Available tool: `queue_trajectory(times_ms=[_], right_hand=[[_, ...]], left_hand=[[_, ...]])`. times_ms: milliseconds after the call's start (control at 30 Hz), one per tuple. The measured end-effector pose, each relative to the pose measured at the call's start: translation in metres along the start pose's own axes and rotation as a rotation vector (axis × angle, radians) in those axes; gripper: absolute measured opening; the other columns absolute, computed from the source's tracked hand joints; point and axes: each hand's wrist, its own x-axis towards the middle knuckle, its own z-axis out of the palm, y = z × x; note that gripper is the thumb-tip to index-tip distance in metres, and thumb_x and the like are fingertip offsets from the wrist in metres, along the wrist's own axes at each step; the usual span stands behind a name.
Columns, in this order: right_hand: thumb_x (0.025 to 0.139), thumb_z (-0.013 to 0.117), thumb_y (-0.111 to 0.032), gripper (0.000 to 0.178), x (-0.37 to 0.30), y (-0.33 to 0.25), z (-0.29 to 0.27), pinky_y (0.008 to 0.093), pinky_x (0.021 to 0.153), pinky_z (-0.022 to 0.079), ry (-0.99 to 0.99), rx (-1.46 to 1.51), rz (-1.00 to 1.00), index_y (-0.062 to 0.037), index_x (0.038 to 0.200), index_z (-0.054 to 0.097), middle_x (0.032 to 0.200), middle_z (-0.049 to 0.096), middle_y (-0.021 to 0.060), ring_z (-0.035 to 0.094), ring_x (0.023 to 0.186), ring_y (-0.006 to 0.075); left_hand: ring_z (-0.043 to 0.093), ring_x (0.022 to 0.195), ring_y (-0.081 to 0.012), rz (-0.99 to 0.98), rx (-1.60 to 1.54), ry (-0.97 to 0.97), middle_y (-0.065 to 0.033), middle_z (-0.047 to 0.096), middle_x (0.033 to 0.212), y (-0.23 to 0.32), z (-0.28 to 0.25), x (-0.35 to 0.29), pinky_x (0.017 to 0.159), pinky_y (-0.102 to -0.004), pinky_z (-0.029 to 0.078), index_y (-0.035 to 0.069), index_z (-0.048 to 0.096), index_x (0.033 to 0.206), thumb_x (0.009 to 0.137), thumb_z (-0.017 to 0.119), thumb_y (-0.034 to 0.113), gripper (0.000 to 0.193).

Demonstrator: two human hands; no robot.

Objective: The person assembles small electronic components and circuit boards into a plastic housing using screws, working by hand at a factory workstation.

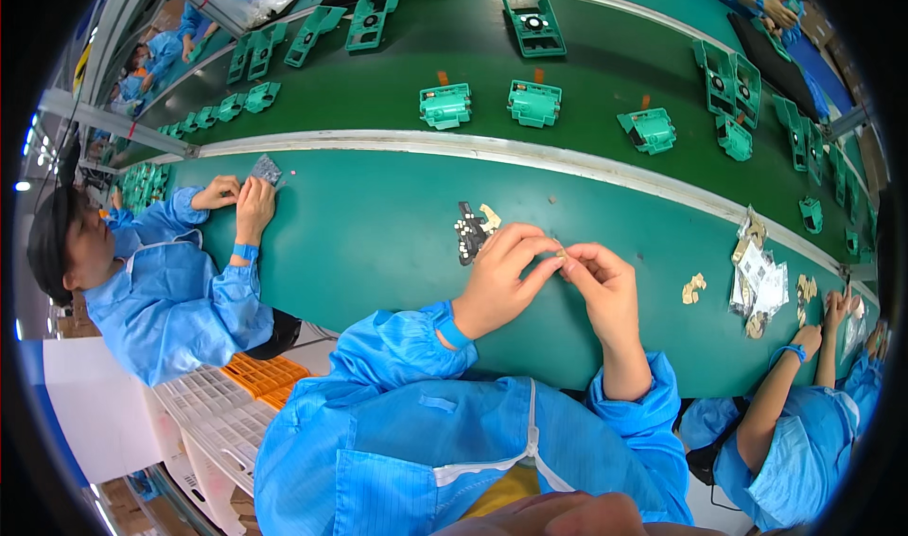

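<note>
My left hand [511,276] and my right hand [608,290] meet above the green table, thumbs and fingers pinched together. Between their fingertips is a small tan piece [561,253], mostly covered, so its exact kind cannot be made out. Just beyond my left hand lies a small heap of black parts [467,233], with a cream-coloured part [490,218] at its right side. Farther right, apart from my right hand, rest several loose cream parts [694,289].
Clear plastic bags with white labels [759,281] lie at the right. Past a pale metal rail [416,141], a dark green belt [359,91] carries several green plastic housings [534,103]. Co-workers in blue sit at left [180,281] and right [794,441].
</note>
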Motion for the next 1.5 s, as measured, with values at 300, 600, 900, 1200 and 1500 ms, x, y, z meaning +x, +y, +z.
queue_trajectory(times_ms=[300, 600, 900, 1200, 1500], right_hand=[[0.093, 0.065, 0.001, 0.014, -0.007, 0.004, -0.009, 0.0225, 0.077, 0.052, -0.034, -0.004, -0.05, 0.0028, 0.107, 0.068, 0.097, 0.068, 0.0038, 0.065, 0.089, 0.0099], [0.093, 0.069, -0.005, 0.017, 0.003, 0.012, -0.007, 0.0281, 0.088, 0.055, -0.085, 0.049, -0.013, 0.0025, 0.108, 0.067, 0.102, 0.071, 0.0078, 0.067, 0.098, 0.0142], [0.093, 0.068, -0.006, 0.014, 0.002, 0.01, -0.018, 0.0271, 0.082, 0.053, -0.109, 0.077, -0.089, 0.0001, 0.107, 0.069, 0.098, 0.07, 0.0054, 0.066, 0.093, 0.0116], [0.091, 0.068, -0.007, 0.01, -0.002, 0.008, -0.02, 0.0277, 0.071, 0.051, -0.017, -0.229, -0.226, -0.0001, 0.099, 0.07, 0.09, 0.066, 0.006, 0.064, 0.082, 0.0132], [0.084, 0.068, -0.004, 0.01, 0.002, 0.006, -0.016, 0.031, 0.067, 0.054, 0.033, -0.518, -0.349, 0.0012, 0.092, 0.067, 0.083, 0.065, 0.0106, 0.065, 0.074, 0.0189]], left_hand=[[0.067, 0.092, -0.0289, -0.058, -0.03, 0.002, -0.0135, 0.068, 0.1, 0.003, 0.011, -0.002, 0.08, -0.0366, 0.054, 0.002, 0.069, 0.099, 0.084, 0.073, 0.004, 0.015], [0.063, 0.091, -0.0296, -0.032, 0.14, -0.009, -0.0141, 0.064, 0.098, 0.007, 0.005, 0.0, 0.081, -0.0367, 0.05, 0.001, 0.071, 0.099, 0.085, 0.071, 0.0, 0.014], [0.064, 0.089, -0.029, -0.023, 0.062, -0.045, -0.0149, 0.066, 0.096, 0.009, 0.016, 0.0, 0.08, -0.0355, 0.05, -0.002, 0.07, 0.099, 0.089, 0.067, 0.001, 0.011], [0.063, 0.08, -0.0287, 0.126, 0.167, -0.064, -0.0113, 0.066, 0.087, 0.005, 0.022, 0.001, 0.072, -0.0388, 0.049, 0.001, 0.07, 0.093, 0.083, 0.071, 0.002, 0.01], [0.064, 0.077, -0.0298, 0.175, 0.219, -0.075, -0.0106, 0.067, 0.084, 0.001, 0.02, 0.005, 0.07, -0.0395, 0.05, 0.002, 0.069, 0.089, 0.077, 0.072, 0.0, 0.012]])
